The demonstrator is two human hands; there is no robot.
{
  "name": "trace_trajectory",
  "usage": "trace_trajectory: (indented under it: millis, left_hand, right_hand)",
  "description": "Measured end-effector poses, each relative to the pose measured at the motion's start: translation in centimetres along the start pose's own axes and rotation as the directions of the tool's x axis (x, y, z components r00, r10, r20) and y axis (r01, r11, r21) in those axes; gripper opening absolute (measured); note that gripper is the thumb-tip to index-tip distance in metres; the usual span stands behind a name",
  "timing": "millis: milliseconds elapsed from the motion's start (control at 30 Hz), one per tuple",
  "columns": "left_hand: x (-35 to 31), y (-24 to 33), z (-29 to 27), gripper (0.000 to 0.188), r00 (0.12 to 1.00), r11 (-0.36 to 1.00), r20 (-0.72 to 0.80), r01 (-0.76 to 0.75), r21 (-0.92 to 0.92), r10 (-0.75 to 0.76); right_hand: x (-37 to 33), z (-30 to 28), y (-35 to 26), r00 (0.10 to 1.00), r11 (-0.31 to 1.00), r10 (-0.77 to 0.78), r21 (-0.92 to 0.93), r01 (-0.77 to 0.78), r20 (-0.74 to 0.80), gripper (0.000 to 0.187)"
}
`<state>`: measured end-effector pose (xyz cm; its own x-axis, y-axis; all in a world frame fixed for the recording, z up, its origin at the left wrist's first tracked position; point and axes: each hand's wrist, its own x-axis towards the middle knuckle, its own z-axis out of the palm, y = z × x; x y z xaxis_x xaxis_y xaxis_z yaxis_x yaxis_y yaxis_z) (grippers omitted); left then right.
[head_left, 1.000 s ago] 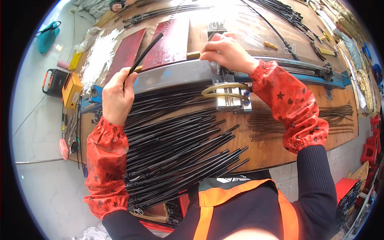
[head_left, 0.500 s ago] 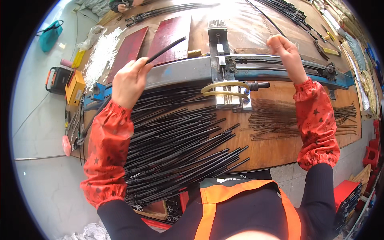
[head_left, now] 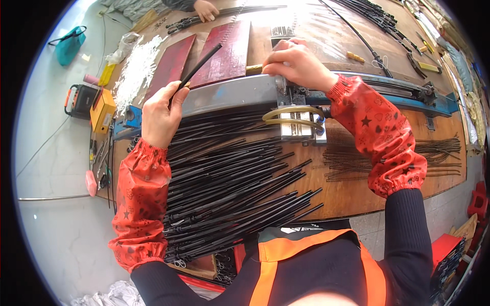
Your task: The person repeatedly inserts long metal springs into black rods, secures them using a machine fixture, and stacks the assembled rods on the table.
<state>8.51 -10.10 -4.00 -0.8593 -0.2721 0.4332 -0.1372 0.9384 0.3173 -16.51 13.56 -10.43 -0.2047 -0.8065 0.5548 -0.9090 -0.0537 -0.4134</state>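
My left hand (head_left: 162, 115) is closed around a slim black tube (head_left: 202, 62), whose free end points up and to the right. Over the metal bench fixture, my right hand (head_left: 291, 64) has its fingers pinched together. A faint thin coil spring (head_left: 225, 34) shows beyond the black tube's tip. It seems to belong to the right hand's grip, though its held end is hidden. Below the hands lies a pile of black tubes (head_left: 229, 178). A heap of thin coil springs (head_left: 347, 158) lies on the right of the table.
A long metal rail (head_left: 229, 94) crosses the table, with a clamp block (head_left: 296, 131) and a yellowish hose (head_left: 286, 109). Dark red boards (head_left: 229, 56) and white strips (head_left: 133, 71) lie behind. Another person's hand (head_left: 205, 10) is at the far edge.
My right hand has moved left from over the rail's right part to the fixture. The black tube in my left hand has shifted slightly left. The other person's hand has come further into view.
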Motion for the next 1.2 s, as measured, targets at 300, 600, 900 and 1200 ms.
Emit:
trace_trajectory:
  millis: [300, 600, 900, 1200]
  left_hand:
    - [-0.3, -3.4, 0.1, 0.025, 0.995, 0.995, -0.028, -0.09, 0.04, 0.091]
    - [3.7, 2.8, 8.6, 0.02, 0.895, 0.906, 0.152, -0.424, -0.004, 0.42]
    - [5.4, 5.8, 12.9, 0.028, 0.922, 0.973, 0.316, -0.19, -0.132, 0.223]
    - [5.0, 5.8, 13.6, 0.025, 0.966, 0.972, 0.187, -0.146, -0.182, 0.18]
  right_hand:
    - [-6.5, -4.5, 2.5, 0.998, 0.829, -0.056, -0.559, 0.025, -0.037, 0.003]
    - [-20.7, -17.3, 5.5, 0.953, 0.602, 0.22, -0.739, -0.301, -0.209, 0.005]
    - [-24.4, -17.9, 8.5, 0.95, 0.652, 0.247, -0.693, -0.309, -0.191, 0.006]
    - [-23.3, -16.5, 8.4, 0.919, 0.676, 0.273, -0.622, -0.394, -0.285, 0.011]
